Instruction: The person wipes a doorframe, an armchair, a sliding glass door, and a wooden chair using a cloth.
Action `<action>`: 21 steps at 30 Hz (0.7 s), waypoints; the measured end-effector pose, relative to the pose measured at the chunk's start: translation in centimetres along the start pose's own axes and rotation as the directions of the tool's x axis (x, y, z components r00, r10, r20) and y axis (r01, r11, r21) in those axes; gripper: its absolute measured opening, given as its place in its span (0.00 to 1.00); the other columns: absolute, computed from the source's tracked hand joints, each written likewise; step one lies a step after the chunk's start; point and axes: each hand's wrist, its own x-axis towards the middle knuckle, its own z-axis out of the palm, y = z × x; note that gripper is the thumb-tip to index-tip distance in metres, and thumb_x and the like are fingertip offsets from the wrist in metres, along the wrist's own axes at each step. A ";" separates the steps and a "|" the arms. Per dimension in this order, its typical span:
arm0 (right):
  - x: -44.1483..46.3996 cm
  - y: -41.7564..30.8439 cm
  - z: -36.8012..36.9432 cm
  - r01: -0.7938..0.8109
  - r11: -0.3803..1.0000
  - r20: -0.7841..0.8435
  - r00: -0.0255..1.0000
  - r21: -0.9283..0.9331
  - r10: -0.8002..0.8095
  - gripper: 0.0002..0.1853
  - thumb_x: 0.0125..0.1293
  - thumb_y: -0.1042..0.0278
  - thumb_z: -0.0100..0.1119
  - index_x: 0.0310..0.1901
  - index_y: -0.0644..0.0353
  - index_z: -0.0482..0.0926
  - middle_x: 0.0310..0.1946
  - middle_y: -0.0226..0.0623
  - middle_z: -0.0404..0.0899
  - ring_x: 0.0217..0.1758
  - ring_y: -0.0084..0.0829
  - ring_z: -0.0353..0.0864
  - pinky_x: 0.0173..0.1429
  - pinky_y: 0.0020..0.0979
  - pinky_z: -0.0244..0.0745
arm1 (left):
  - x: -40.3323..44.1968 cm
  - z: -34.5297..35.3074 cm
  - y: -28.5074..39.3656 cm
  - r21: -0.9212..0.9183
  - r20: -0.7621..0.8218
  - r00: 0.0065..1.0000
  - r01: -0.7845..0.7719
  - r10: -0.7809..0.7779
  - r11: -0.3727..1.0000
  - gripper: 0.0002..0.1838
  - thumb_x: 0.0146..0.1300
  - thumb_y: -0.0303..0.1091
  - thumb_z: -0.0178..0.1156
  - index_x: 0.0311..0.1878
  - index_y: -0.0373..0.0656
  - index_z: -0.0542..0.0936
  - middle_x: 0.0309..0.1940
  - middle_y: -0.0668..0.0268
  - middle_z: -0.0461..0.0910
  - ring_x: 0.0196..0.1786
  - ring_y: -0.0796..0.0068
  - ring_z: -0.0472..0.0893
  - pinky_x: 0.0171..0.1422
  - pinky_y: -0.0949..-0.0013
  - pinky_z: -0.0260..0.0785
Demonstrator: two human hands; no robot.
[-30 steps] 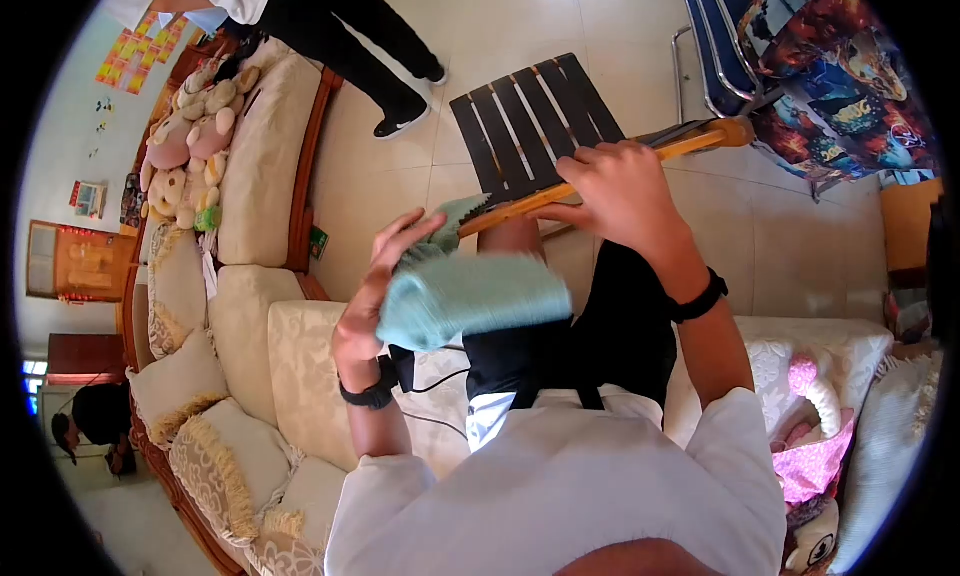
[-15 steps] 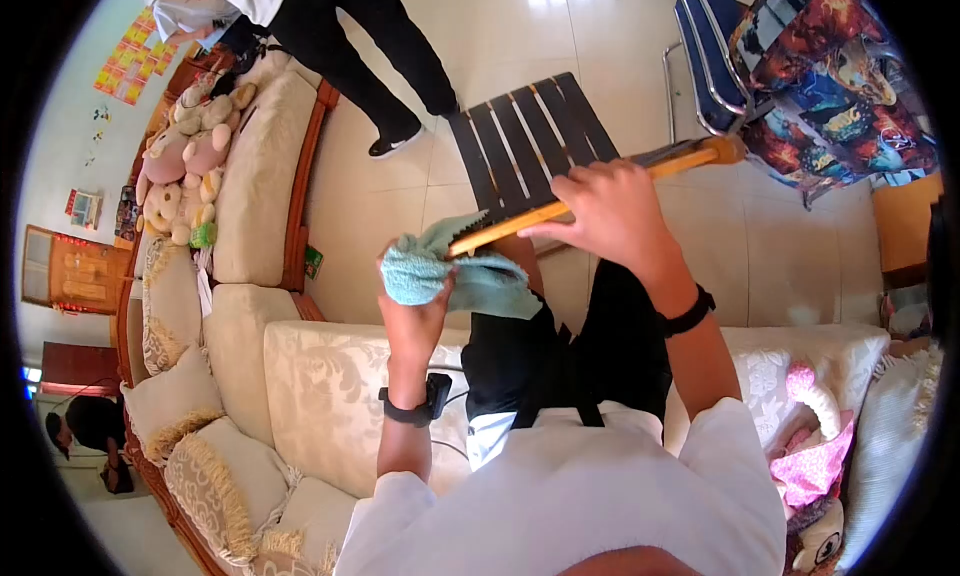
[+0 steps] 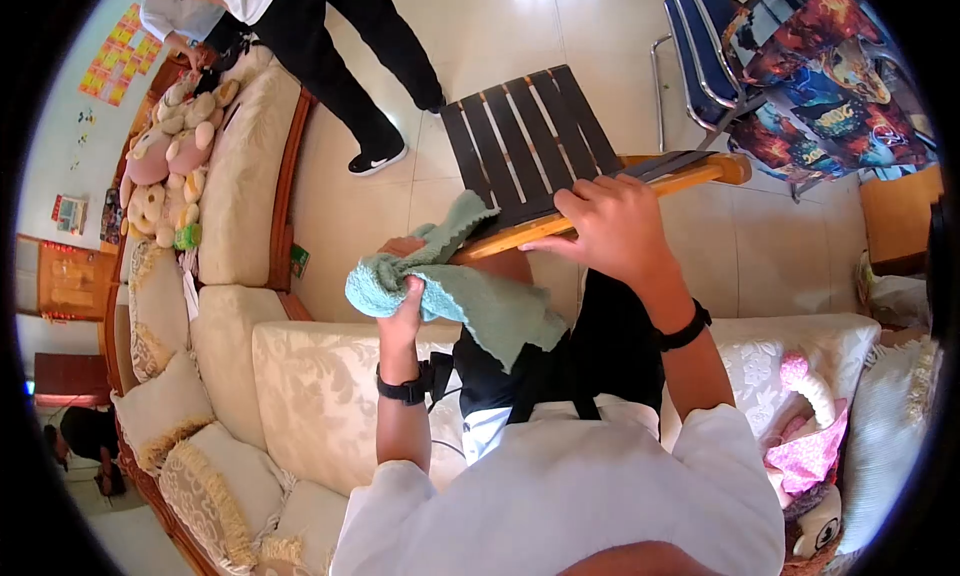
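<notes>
Head view. Left hand [image 3: 401,318]: grip clamped on the green cloth [image 3: 490,301], thumb uppermost, some fingers hidden by folds. The cloth is bunched on the left around the near-left end of the wooden rail [image 3: 515,238]; a loose flap hangs toward the near side, over the dark trousers [image 3: 615,326]. Contact between cloth and rail end is partly covered; exact extent cannot be told.

Right hand [image 3: 622,226]: grip clamped on the rail about midway, fingers over the far side, thumb along the near side. A black band [image 3: 683,325] is on the right wrist; another [image 3: 403,387] is on the left.

Position of seat [image 3: 530,141]: black straps, side by side with gaps, lie on the far side of the rail, above the tiled floor [image 3: 640,36]. The rail slants from near left to far right, its rounded end beyond the right hand.

Surroundings: light sofa [image 3: 310,376] at the near side; second sofa [image 3: 240,176] at left, bearing stuffed toys [image 3: 165,166]. A person [image 3: 350,56] in dark trousers stands at far left, between that sofa and the seat. Blue chair [image 3: 695,51] at far right, beside patterned fabric [image 3: 830,86].
</notes>
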 end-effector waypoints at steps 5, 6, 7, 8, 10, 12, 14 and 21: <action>0.0 -0.5 0.1 -0.005 1.000 -0.026 1.000 -0.002 0.005 0.30 0.44 0.32 0.71 0.20 0.55 0.74 0.17 0.30 0.72 0.22 0.31 0.76 0.28 0.32 0.70 | 0.4 1.4 1.2 0.113 0.124 0.966 -0.242 0.228 0.964 0.25 0.54 0.32 0.72 0.51 0.39 0.69 0.49 0.56 0.74 0.52 0.64 0.75 0.61 0.60 0.67; -0.2 -0.5 -0.1 -0.007 1.000 -0.013 1.000 -0.005 0.007 0.30 0.44 0.33 0.71 0.20 0.55 0.74 0.17 0.30 0.72 0.22 0.31 0.76 0.28 0.31 0.70 | 0.6 2.3 2.1 0.146 0.158 0.943 -0.314 0.292 0.938 0.26 0.52 0.32 0.74 0.49 0.40 0.68 0.48 0.56 0.73 0.50 0.64 0.75 0.60 0.60 0.68; -0.3 -0.5 -0.2 -0.009 1.000 0.001 1.000 -0.008 0.009 0.30 0.44 0.33 0.71 0.20 0.55 0.74 0.17 0.30 0.72 0.22 0.31 0.76 0.28 0.31 0.70 | 0.7 2.7 2.0 0.206 0.167 0.920 -0.383 0.354 0.900 0.28 0.51 0.29 0.75 0.50 0.40 0.67 0.48 0.55 0.73 0.50 0.63 0.75 0.60 0.60 0.68; -0.4 -0.5 -0.1 -0.011 1.000 0.006 1.000 -0.006 0.011 0.30 0.44 0.33 0.71 0.20 0.55 0.74 0.17 0.30 0.72 0.22 0.31 0.76 0.28 0.31 0.70 | 0.8 2.9 1.8 0.263 0.180 0.893 -0.449 0.414 0.854 0.29 0.49 0.27 0.75 0.50 0.40 0.67 0.48 0.54 0.74 0.51 0.63 0.76 0.60 0.60 0.69; -0.5 -0.5 0.0 -0.003 1.000 -0.007 1.000 -0.022 0.003 0.31 0.50 0.29 0.66 0.21 0.55 0.76 0.15 0.31 0.74 0.21 0.29 0.79 0.29 0.29 0.72 | 1.0 3.0 1.1 0.344 0.200 0.891 -0.454 0.408 0.822 0.31 0.48 0.22 0.74 0.51 0.40 0.65 0.49 0.52 0.75 0.52 0.61 0.77 0.59 0.62 0.69; -0.5 -0.5 0.0 -0.001 1.000 -0.002 1.000 -0.024 0.001 0.31 0.49 0.29 0.66 0.20 0.55 0.76 0.15 0.31 0.74 0.21 0.29 0.79 0.28 0.29 0.72 | 1.3 3.0 0.3 0.510 0.228 0.889 -0.456 0.396 0.729 0.30 0.49 0.21 0.73 0.51 0.40 0.66 0.49 0.52 0.76 0.53 0.61 0.78 0.58 0.64 0.70; -0.3 -0.4 0.0 0.002 1.000 -0.006 1.000 -0.028 -0.002 0.32 0.49 0.29 0.66 0.20 0.55 0.77 0.15 0.30 0.74 0.21 0.29 0.79 0.28 0.29 0.72 | 1.2 2.8 0.1 0.545 0.204 0.908 -0.415 0.366 0.728 0.28 0.49 0.21 0.72 0.51 0.40 0.67 0.50 0.52 0.76 0.52 0.60 0.78 0.58 0.65 0.70; -1.0 -0.4 0.2 0.018 0.999 -0.054 0.998 -0.034 -0.020 0.30 0.49 0.30 0.67 0.20 0.54 0.75 0.15 0.28 0.72 0.20 0.28 0.76 0.27 0.28 0.70 | 1.4 1.7 1.5 0.215 0.268 0.854 -0.504 0.445 0.837 0.21 0.53 0.31 0.73 0.44 0.41 0.72 0.43 0.54 0.80 0.46 0.61 0.80 0.55 0.58 0.72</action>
